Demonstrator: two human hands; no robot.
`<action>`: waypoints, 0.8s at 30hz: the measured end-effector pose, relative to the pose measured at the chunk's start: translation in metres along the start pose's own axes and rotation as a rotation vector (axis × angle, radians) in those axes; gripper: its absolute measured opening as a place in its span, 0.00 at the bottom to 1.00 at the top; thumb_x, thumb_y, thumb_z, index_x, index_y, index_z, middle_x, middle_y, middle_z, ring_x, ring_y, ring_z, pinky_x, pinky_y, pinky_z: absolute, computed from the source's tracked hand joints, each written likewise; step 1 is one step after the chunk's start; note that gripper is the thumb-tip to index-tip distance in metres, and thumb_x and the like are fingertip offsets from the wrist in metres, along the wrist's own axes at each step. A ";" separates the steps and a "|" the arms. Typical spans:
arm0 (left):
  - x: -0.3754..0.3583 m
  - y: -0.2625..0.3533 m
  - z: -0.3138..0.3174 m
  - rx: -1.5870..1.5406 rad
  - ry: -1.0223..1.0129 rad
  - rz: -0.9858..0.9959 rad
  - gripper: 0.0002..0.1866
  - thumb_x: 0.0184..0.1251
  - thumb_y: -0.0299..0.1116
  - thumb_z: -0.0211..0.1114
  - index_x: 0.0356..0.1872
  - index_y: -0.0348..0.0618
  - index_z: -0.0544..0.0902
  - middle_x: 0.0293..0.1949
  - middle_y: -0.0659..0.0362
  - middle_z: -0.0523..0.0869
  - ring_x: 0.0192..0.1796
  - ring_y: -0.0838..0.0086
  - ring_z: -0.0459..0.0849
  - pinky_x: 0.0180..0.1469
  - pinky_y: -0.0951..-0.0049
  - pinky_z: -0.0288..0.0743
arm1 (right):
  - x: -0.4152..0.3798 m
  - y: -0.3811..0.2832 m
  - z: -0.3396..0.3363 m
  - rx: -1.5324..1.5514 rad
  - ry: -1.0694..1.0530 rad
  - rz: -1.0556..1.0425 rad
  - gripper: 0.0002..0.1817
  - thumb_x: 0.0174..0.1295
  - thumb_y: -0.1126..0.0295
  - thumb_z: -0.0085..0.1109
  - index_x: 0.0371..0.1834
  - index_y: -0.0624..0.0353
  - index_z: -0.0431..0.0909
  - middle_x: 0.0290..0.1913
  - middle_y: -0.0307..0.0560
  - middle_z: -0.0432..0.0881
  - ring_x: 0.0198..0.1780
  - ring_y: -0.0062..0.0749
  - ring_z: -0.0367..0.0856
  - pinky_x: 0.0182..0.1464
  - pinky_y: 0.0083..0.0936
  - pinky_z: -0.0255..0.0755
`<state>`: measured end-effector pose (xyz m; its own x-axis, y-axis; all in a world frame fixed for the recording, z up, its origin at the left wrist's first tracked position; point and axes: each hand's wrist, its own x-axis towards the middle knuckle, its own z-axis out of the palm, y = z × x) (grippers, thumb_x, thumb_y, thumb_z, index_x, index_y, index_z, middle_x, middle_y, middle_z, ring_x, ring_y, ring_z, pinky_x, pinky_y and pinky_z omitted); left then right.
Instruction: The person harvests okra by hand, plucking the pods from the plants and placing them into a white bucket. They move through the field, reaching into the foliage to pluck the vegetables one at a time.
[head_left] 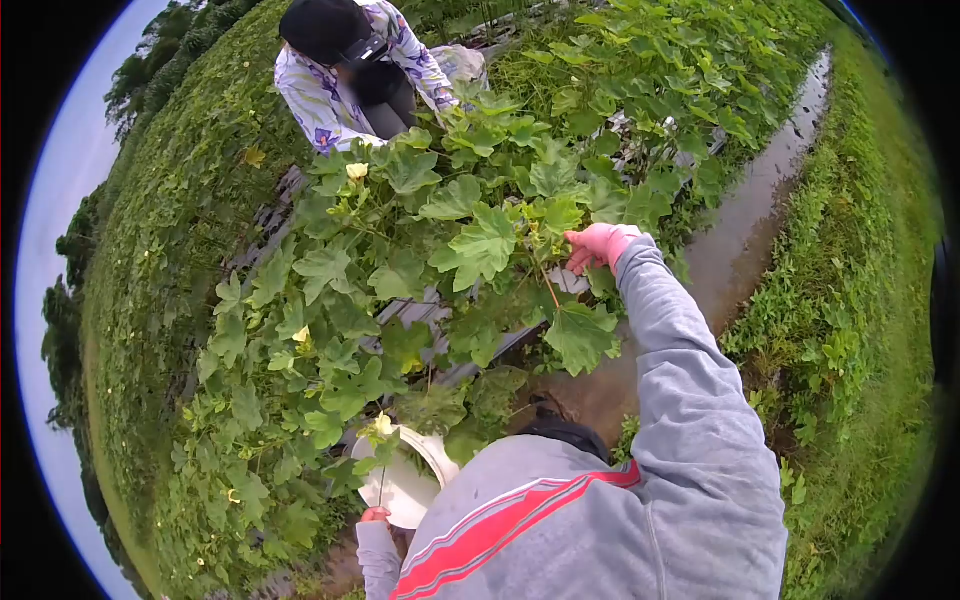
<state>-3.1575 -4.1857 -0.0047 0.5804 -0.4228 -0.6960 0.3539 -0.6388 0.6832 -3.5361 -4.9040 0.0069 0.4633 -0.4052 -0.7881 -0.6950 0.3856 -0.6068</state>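
Note:
My right hand [597, 247], in a pink glove, reaches out to the top of a leafy okra plant [482, 248]. Its fingers are bent in among the small upper leaves and stems; what is between them is too small to make out. Low in the view, my left hand [377, 514] is closed at the edge of a white bucket [404, 485], which is tilted against my body. A pale yellow flower [383, 424] stands over the bucket's rim, and part of the bucket is hidden behind my grey shirt.
Another person [365, 75] in a patterned top and black cap crouches behind the plants. More pale flowers [357, 171] dot the leaves. Dark plastic sheeting [415, 318] shows under the plants. A muddy, wet furrow [745, 225] runs along the right, beside a grassy strip [830, 290].

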 end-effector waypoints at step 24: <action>0.017 -0.011 0.126 -0.171 -0.069 0.067 0.06 0.64 0.34 0.61 0.36 0.49 0.73 0.14 0.65 0.69 0.15 0.80 0.66 0.18 0.76 0.62 | 0.029 0.107 0.111 0.656 0.103 -0.015 0.20 0.61 0.55 0.51 0.51 0.54 0.77 0.49 0.44 0.78 0.49 0.36 0.73 0.47 0.35 0.71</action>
<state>-3.2438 -4.2669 -0.0521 0.5573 -0.5076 -0.6571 0.4391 -0.4916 0.7520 -3.5366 -4.7826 -0.0924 0.3926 -0.4794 -0.7848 -0.1946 0.7907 -0.5804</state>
